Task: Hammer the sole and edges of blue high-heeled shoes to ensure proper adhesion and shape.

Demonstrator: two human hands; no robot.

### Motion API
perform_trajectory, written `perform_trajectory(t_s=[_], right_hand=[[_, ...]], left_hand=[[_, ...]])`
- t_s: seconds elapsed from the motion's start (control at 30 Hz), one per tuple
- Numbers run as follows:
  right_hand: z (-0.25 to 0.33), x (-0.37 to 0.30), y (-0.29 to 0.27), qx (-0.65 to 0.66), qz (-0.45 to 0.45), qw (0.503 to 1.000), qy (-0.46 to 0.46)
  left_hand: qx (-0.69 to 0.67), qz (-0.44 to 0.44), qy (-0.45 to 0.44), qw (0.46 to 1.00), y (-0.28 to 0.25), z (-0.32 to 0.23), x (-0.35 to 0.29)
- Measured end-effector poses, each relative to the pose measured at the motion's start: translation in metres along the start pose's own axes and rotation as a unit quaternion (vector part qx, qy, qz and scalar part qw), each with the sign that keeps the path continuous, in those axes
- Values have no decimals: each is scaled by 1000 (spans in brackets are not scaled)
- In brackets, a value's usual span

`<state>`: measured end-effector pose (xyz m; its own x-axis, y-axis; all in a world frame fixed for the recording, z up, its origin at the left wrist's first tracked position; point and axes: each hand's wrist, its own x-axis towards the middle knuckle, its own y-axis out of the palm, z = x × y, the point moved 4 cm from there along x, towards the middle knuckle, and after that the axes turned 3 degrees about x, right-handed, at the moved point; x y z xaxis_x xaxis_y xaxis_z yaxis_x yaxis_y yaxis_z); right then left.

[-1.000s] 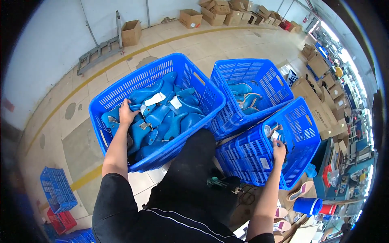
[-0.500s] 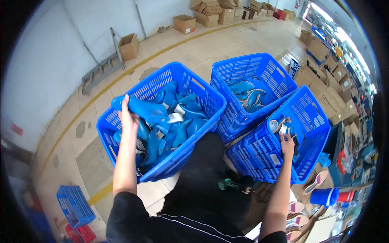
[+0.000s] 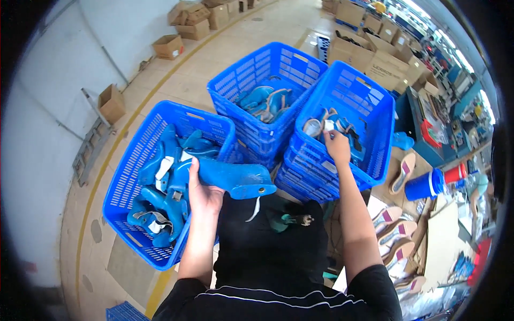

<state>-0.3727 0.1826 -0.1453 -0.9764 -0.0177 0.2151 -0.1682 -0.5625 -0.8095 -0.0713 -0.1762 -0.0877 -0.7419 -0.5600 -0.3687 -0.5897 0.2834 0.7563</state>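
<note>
Shoe last (image 3: 243, 180), blue and glossy, is resting in the grasp of the left hand (image 3: 206, 199), lying crosswise with one end over the left basket (image 3: 128, 166) of heaped blue lasts (image 3: 170, 206) and the other, with a small hole, over the dark-clad lap (image 3: 267, 246). Inside the right basket (image 3: 358, 101), the right hand (image 3: 338, 147) is hanging fingers-down at a white piece (image 3: 329, 125) among blue items (image 3: 356, 142), and whether it is gripping that piece I cannot tell. Beyond, a middle basket (image 3: 289, 69) is holding more blue pieces (image 3: 257, 96), while tan soles (image 3: 402, 173) are lying at the right.
</note>
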Motion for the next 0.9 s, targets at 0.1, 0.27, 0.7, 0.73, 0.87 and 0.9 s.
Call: perform_trajectory(t_s=[0.1,0.27,0.7,0.73,0.87,0.9], right_hand=[[10,-3,-5,-6,6,1000,21],[16,-3,-7,-7,22,998,51],[13,-6,-10,7,7,999,53],[14,-6,-10,8,10,999,53],[12,-6,-11,8,2,999,49],[11,-6,-12,10,-4,999,44]], left_hand=[[-3,18,-76,997,10,42,-7],[64,46,-3,997,9,90,-18],[107,301,86,944,33,125,-70],[101,300,87,944,36,125,-72],[161,405,177,883,46,125,-78],[161,408,175,881,47,124,-76]])
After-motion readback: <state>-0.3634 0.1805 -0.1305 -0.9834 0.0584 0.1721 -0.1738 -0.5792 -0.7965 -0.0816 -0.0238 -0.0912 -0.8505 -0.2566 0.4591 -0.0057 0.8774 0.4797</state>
